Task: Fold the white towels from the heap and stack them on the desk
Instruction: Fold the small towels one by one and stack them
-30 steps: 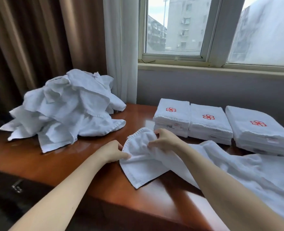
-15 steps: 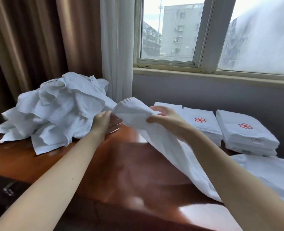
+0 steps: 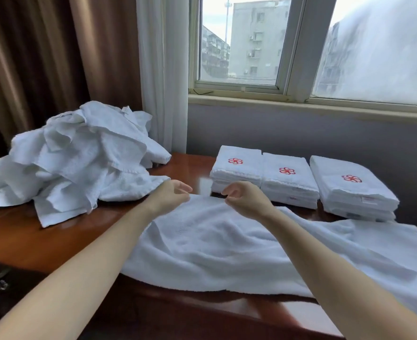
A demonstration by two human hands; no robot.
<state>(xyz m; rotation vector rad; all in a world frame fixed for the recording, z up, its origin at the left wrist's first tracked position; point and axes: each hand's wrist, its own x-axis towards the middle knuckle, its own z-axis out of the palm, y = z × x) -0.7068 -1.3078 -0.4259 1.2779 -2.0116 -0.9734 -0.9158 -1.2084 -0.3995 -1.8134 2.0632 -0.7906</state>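
I saw the left grip and right grip, fingers curled, at the far edge of the towel spread on the desk, but blur hid whether either pinched the cloth.

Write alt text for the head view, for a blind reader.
A left hand and right hand meet at the far edge of a white towel spread on a wooden desk; blur hides any grip. A heap of towels lies left, three folded stacks right, below a window.
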